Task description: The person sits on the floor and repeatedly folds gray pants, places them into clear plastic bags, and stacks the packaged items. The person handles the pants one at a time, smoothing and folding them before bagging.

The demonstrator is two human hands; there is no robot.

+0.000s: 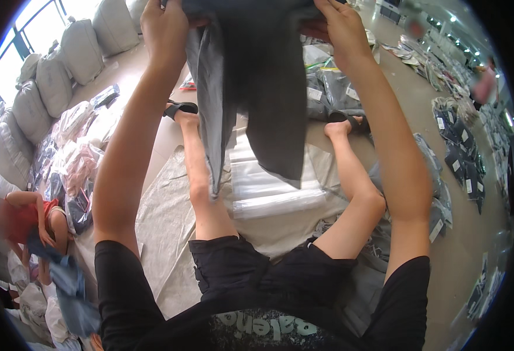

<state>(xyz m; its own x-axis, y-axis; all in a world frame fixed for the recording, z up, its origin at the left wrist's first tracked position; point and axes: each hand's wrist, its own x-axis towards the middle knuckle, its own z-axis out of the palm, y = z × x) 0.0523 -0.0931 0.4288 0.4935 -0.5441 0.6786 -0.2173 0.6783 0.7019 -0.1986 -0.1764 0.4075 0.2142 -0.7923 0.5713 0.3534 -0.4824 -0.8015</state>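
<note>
In front of me a pair of dark grey trousers [269, 64] hangs from both hands, its top edge cut off by the picture's upper rim. My left hand [165, 29] is closed on the left side of the cloth. The right side is gripped by my right hand [346, 26], at about the same height. Two lengths of cloth dangle below, the left one narrow and creased, the right one wider. Beneath them, between my legs, lies a stack of clear plastic bags [274, 202] on a beige cloth sheet [166, 234].
Bagged garments [333, 88] lie ahead beyond the sheet, and more packages [462, 146] spread across the floor at right. Stuffed white sacks [78, 50] line the window side. A person in red [28, 219] bends over clothes at left, near a heap of bagged garments [75, 158].
</note>
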